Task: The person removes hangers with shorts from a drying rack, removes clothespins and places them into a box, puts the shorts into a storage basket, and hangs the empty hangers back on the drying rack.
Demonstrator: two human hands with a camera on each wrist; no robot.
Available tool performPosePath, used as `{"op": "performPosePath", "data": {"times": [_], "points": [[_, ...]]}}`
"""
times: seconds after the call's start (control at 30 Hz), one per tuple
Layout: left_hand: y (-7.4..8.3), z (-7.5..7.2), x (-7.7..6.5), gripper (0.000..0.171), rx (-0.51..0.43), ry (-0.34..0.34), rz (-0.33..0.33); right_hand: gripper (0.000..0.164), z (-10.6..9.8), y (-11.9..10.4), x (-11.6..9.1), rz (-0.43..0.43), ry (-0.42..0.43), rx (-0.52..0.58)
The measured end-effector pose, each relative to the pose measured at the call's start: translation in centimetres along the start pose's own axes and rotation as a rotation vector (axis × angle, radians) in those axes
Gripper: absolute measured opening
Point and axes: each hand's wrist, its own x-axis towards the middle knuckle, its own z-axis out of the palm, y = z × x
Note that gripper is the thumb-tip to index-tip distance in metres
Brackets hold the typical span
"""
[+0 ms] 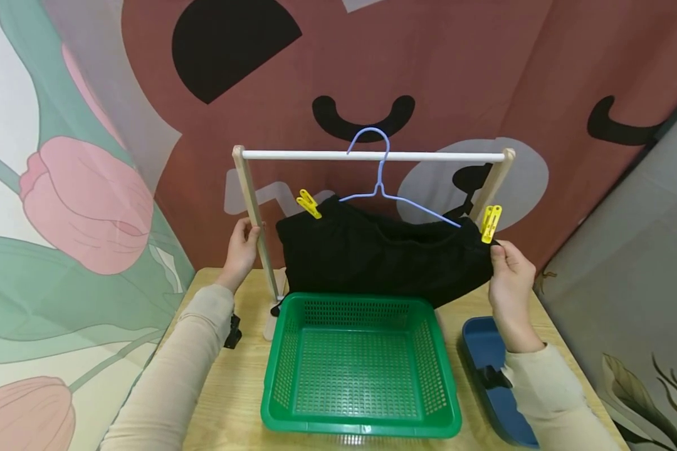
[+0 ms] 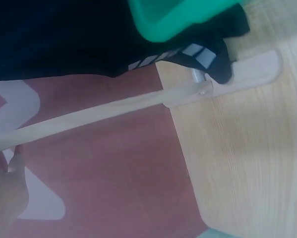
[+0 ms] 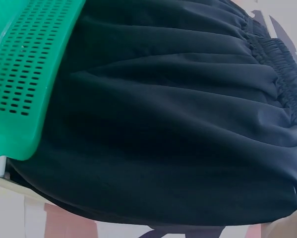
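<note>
Black pants [image 1: 372,250] with a gathered elastic waist hang from a blue hanger [image 1: 379,188], hooked over the white rail [image 1: 299,155] of a small wooden rack. A yellow clothespin [image 1: 308,204] clips the waist at the left. Another yellow clothespin [image 1: 491,224] sits at the right end. My left hand [image 1: 241,247] holds the rack's left post [image 1: 252,197] between thumb and fingers. Just below the right clothespin, my right hand [image 1: 512,275] pinches the pants' right edge. In the right wrist view the pants [image 3: 178,119] fill most of the picture, pulled out sideways.
A green perforated basket [image 1: 361,426] stands in front of the rack, overlapping the lower pants. Beside my right forearm lies a blue tray [image 1: 485,351], partly hidden by the sleeve. The wooden table [image 1: 225,382] carries everything. A printed cloth [image 1: 457,75] hangs behind.
</note>
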Motion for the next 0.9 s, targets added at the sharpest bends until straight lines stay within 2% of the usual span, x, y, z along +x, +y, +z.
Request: {"op": "performPosePath", "data": {"times": [0.23,0.4,0.53,0.7,0.73,0.9], "points": [[0.0,-0.3,-0.1,0.04,0.038,-0.038,0.008,0.024,-1.2,-0.2,-1.3,0.05,-0.046,0.002],[0.2,-0.7,-0.3,0.041,0.042,-0.067,0.01,0.025,-1.9,-0.1,-2.4,0.069,-0.084,-0.047],[0.8,-1.0,-0.6,0.045,0.04,-0.098,-0.003,0.026,-2.2,0.4,-3.0,0.058,-0.108,-0.109],[1.1,-1.3,-0.8,0.047,0.037,-0.111,-0.017,0.029,-2.3,1.3,-4.0,0.057,-0.127,-0.105],[0.7,-1.3,-0.6,0.048,0.037,-0.111,-0.016,0.03,-2.4,1.4,-4.2,0.069,-0.13,-0.101],[0.9,-1.9,-0.8,0.054,0.11,-0.143,-0.031,0.032,-2.5,1.9,-5.1,0.113,-0.135,-0.096]]}}
